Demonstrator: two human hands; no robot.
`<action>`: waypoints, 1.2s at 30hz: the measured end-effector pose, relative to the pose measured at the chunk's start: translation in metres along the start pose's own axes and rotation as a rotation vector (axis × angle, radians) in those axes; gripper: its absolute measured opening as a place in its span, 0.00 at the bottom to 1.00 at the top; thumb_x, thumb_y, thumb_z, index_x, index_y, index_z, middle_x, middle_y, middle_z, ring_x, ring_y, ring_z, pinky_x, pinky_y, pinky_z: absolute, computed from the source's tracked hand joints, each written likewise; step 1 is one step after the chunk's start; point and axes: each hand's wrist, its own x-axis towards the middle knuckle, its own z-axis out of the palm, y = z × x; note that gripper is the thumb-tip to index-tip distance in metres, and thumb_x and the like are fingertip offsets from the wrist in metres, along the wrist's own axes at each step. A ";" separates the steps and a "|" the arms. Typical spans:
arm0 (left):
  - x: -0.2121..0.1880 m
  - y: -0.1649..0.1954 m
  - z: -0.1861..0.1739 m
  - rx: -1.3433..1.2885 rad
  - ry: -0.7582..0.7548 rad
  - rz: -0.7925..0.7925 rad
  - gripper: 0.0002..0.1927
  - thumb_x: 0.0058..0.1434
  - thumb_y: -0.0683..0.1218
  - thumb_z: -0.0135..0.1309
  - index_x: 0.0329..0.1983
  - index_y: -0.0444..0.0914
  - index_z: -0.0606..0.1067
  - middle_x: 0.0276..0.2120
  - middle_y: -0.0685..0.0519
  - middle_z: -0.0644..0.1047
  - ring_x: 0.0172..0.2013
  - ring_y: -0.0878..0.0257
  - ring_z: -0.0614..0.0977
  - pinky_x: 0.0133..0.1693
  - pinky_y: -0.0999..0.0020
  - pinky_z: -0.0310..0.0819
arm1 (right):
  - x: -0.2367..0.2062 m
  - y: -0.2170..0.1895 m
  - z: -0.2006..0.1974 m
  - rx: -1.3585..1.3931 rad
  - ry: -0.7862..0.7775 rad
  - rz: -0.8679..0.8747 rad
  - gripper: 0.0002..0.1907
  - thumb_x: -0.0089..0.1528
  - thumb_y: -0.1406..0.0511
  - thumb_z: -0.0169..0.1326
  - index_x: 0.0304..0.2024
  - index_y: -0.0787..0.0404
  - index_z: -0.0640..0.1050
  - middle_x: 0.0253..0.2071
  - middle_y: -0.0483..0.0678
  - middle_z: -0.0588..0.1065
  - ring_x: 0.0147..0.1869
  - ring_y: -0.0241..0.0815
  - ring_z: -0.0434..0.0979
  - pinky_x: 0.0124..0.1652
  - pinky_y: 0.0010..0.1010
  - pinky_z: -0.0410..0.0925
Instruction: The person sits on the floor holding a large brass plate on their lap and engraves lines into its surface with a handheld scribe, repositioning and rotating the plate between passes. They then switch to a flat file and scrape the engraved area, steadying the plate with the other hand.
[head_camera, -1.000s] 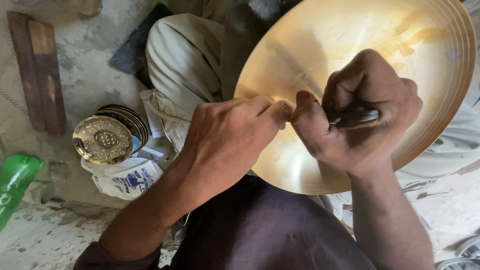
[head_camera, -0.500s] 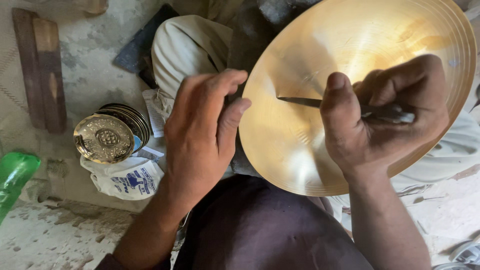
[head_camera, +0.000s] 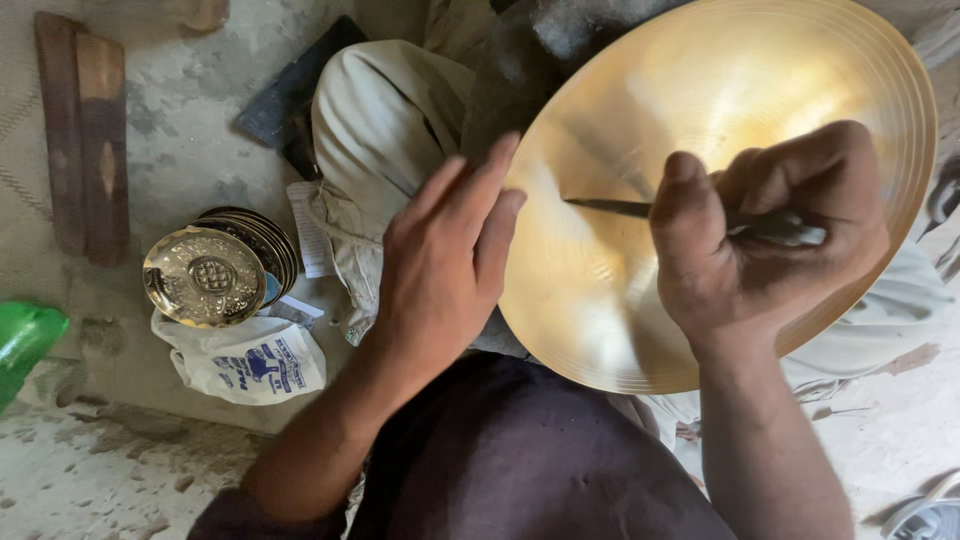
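Head view: big brass dish (head_camera: 640, 180) sits tilted on the person's lap, concave face up toward the camera, rim running from upper right down to lower centre.

Right hand (head_camera: 760, 235) is in front of the dish's right half, fist closed tight around a thin dark tool (head_camera: 640, 208). Tool shaft sticks out leftward from the fist, lying across the dish's middle; tip is at or just off the brass surface, can't tell which. Thumb points up, alongside the shaft.

Left hand (head_camera: 445, 265) is at the dish's left edge, palm down, fingers straight and spread, holding nothing. Fingertips overlap the rim; whether they press on it is unclear.

So: dish is under and behind the right hand, and just right of the left hand.

Left of the lap, on the floor (head_camera: 120, 470): a stack of small embossed plates (head_camera: 215, 270), top one with a patterned centre, standing partly on a white printed bag (head_camera: 245, 360). Well apart from both hands. Further left, a wood block (head_camera: 85, 140) lies lengthwise, and a green plastic thing (head_camera: 25, 340) is cut by the left frame edge. A dark flat slab (head_camera: 290, 90) lies by the knee at top. The person wears light trousers (head_camera: 385, 130) and a dark shirt (head_camera: 520, 460).
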 end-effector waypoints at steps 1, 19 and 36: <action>0.009 0.000 0.001 -0.002 -0.008 0.007 0.19 0.74 0.42 0.52 0.65 0.29 0.71 0.39 0.44 0.77 0.34 0.54 0.81 0.35 0.60 0.76 | -0.001 0.000 0.001 -0.018 0.042 -0.018 0.26 0.75 0.59 0.65 0.36 0.61 0.62 0.20 0.40 0.60 0.21 0.30 0.58 0.25 0.23 0.49; -0.036 0.007 0.003 -0.094 0.076 -0.112 0.24 0.72 0.50 0.55 0.67 0.36 0.68 0.49 0.42 0.78 0.45 0.53 0.84 0.37 0.65 0.83 | -0.020 0.021 -0.004 0.343 0.272 -0.042 0.20 0.69 0.56 0.59 0.39 0.59 0.64 0.21 0.43 0.62 0.16 0.29 0.59 0.20 0.25 0.55; -0.033 -0.001 0.003 -0.060 0.056 -0.035 0.27 0.76 0.51 0.50 0.70 0.31 0.64 0.46 0.40 0.78 0.45 0.47 0.83 0.44 0.55 0.80 | 0.023 -0.083 -0.063 -1.284 -0.711 -0.128 0.12 0.70 0.58 0.51 0.39 0.61 0.77 0.22 0.42 0.75 0.15 0.32 0.69 0.15 0.24 0.59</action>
